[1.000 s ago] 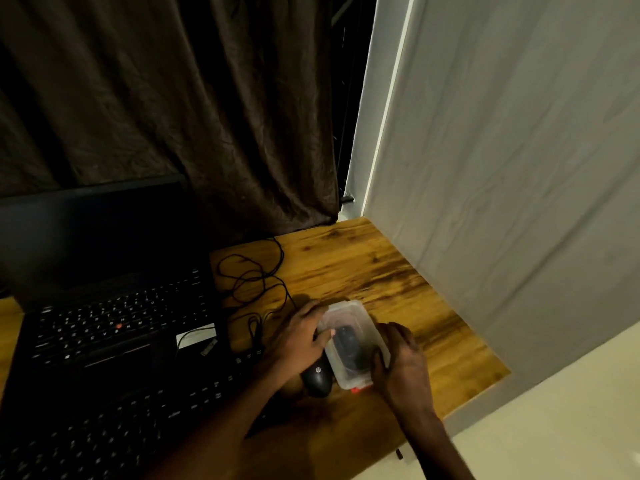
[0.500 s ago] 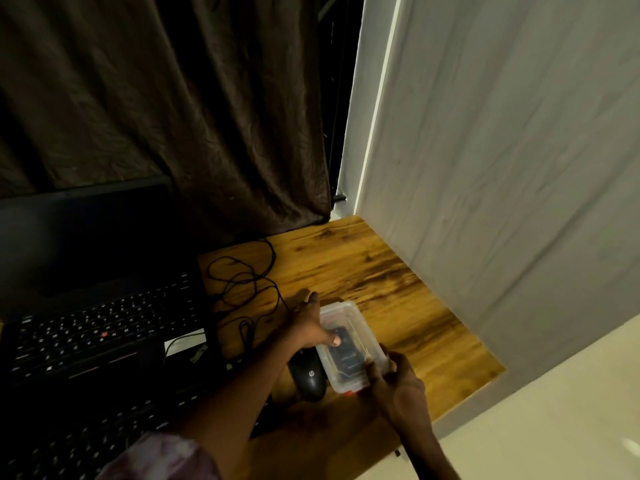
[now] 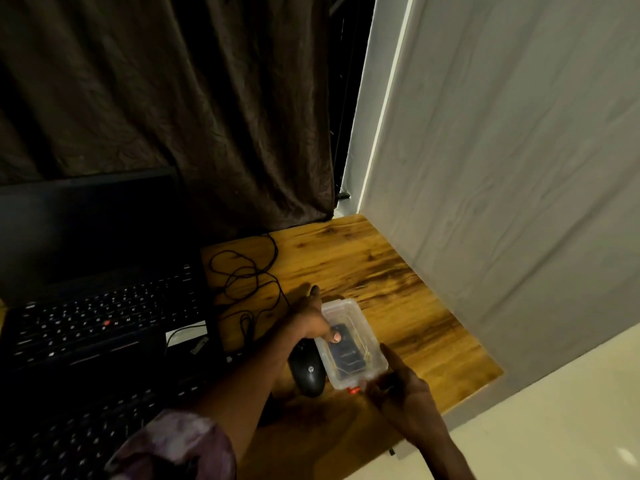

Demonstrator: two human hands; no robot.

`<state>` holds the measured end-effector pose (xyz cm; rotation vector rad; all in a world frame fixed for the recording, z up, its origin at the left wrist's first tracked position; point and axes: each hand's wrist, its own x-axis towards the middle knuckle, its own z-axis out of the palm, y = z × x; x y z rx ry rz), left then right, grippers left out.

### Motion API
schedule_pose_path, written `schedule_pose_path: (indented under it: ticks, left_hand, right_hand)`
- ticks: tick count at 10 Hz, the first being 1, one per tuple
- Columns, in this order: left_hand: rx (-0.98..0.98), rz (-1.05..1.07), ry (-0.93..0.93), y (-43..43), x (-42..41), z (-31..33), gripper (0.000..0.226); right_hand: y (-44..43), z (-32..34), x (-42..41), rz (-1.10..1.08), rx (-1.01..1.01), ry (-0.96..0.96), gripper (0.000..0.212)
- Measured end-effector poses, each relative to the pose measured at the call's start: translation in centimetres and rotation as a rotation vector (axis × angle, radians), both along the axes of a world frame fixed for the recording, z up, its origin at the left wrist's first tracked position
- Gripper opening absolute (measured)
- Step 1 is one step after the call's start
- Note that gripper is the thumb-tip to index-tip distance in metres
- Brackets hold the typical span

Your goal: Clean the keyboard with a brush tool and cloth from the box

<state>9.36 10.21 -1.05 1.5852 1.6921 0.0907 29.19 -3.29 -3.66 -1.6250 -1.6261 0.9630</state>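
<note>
A small clear plastic box (image 3: 360, 317) with a lid sits on the wooden desk (image 3: 398, 282), a dark flat item showing inside it. My left hand (image 3: 313, 320) grips the box's left side, thumb on the lid. My right hand (image 3: 398, 386) holds the near right corner, by a small red clip (image 3: 353, 390). A black external keyboard (image 3: 86, 434) lies at the lower left, in front of a black laptop (image 3: 97, 317) with its own keys. No brush or cloth is visible.
A black HP mouse (image 3: 307, 370) lies touching the box's left side, its cable (image 3: 242, 275) coiled behind. A dark curtain (image 3: 173, 98) hangs behind the desk and a pale sheet (image 3: 519, 168) covers the right wall. The desk's right edge drops to a light floor (image 3: 554, 410).
My right hand slid from the box's right side down to its near corner. My left hand shifted from the lid's top to the left side. The view moved slightly.
</note>
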Motion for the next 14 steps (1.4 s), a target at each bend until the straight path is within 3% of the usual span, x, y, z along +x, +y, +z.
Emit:
schedule_pose_path:
  ticks: [1,2,3,4,6,8,11,13,14]
  left_hand:
    - [0.043,0.012,0.014,-0.1,0.1,0.0,0.128]
    - [0.126,0.016,0.056,-0.3,0.4,-0.2,0.124]
    - [0.205,0.016,0.099,-0.9,0.5,-0.3,0.104]
    - [0.264,0.023,0.105,-1.4,0.5,-0.3,0.081]
    - [0.316,0.035,0.103,-1.5,0.4,-0.5,0.080]
    - [0.385,0.016,0.139,-2.1,0.3,-0.6,0.083]
    - [0.519,-0.023,0.149,-4.5,-0.2,-0.6,0.073]
    - [0.584,0.010,0.121,-7.8,-3.5,-0.4,0.076]
    - [0.598,0.007,0.118,-9.9,-6.2,0.1,0.073]
  right_hand:
    - [0.0,0.9,-0.4,0.093,0.026,-0.011,0.032]
    - [-0.1,-0.1,0.9,0.158,0.054,-0.199,0.038]
    - [0.6,-0.7,1.3,0.059,0.001,-0.243,0.051]
    - [1.2,-0.7,1.6,0.066,0.032,-0.347,0.044]
    - [1.7,-0.4,1.6,0.008,0.036,-0.491,0.032]
    - [2.8,-2.7,2.5,0.003,0.008,-0.614,0.036]
    - [2.4,0.6,1.4,0.090,-0.008,-0.462,0.030]
    - [3.4,1.3,1.1,0.070,0.011,-0.565,0.056]
    - [4.1,2.6,-0.1,0.041,0.130,-0.489,0.049]
